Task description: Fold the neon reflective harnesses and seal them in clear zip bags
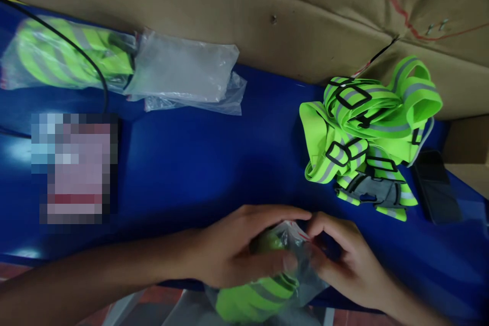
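Head cam: hands at near edge of tabletop (191, 173). L hand (237, 249) closed round bagged vest (252, 298), R hand (344, 265) pinching the bag's mouth. Loose vests (367, 137) piled nr far right corner; empty bags (183, 71) by far edge.

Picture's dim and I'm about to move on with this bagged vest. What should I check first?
1. Left hand grip on the bag: wrapped over it, ok.
2. Right hand at the bag's mouth: fingertips there, firm pinch cannot tell.
3. Vest fully inside: cannot tell.
4. Bag resting on the table: not ok, it hangs past the near edge.
5. Loose vests apart from both hands: ok.
6. Empty bags at the far edge: ok.
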Demonstrator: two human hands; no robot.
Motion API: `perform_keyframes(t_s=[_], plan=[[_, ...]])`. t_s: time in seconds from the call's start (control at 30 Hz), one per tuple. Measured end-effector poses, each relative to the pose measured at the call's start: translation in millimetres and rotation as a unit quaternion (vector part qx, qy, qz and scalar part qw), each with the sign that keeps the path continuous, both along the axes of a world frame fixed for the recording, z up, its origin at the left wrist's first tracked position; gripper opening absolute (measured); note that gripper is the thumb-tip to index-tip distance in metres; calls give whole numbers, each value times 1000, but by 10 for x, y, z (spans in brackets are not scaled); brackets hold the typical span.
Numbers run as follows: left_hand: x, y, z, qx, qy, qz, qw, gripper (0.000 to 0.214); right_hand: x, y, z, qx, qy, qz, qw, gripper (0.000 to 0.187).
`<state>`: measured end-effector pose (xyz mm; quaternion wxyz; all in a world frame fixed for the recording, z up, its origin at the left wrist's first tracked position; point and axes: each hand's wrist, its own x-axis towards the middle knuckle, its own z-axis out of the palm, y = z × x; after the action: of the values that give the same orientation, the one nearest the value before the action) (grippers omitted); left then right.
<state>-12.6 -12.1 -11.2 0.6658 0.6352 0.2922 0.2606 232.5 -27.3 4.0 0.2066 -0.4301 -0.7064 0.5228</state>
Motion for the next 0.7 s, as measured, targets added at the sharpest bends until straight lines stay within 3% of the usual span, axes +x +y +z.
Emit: perform_keyframes(t_s=[0.07,0.13,0.7], plan=[[12,36,18,-14,-4,59,998,20,-9,3,10,-3,-9,0,1000,16],[22,57,22,-12,-2,93,996,14,-15,3,15,-4,-13,1,1000,17],[11,52,-1,25,45,104,993,10,-30,-30,8,-16,8,1,1000,10]])
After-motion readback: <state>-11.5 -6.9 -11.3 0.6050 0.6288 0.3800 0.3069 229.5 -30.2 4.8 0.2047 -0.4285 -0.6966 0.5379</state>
